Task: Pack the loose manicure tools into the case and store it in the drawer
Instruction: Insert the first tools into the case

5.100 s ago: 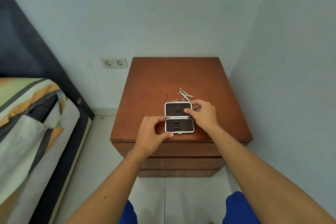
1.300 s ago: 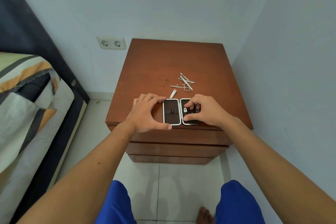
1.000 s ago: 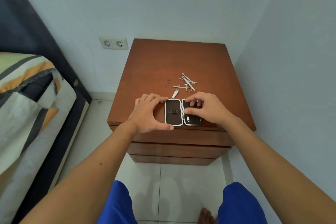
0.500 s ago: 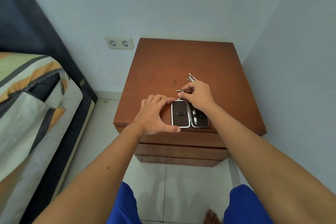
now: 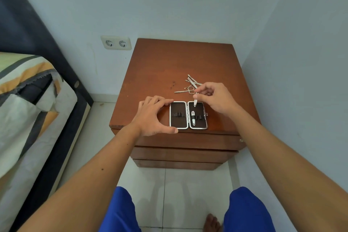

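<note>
The manicure case (image 5: 178,124) lies open flat near the front edge of the brown nightstand (image 5: 169,66), both dark halves facing up. A nail clipper (image 5: 193,118) sits under the elastic loops of the right half. My left hand (image 5: 152,116) grips the case's left side, thumb at its front corner. My right hand (image 5: 216,98) pinches a thin metal tool (image 5: 195,100), tip pointing down over the right half's far end. The loose tools (image 5: 189,85), small scissors among them, lie in a pile just behind the case.
Closed drawer fronts (image 5: 180,154) stack below the nightstand top. A wall socket (image 5: 116,43) is on the back wall to the left. A bed with striped bedding (image 5: 24,103) stands at the left. The right wall runs close beside the nightstand. Tiled floor lies below.
My right hand reached back into the pile and has come away holding a thin tool over the case. The nail clipper now sits in the right half. My left hand stayed put.
</note>
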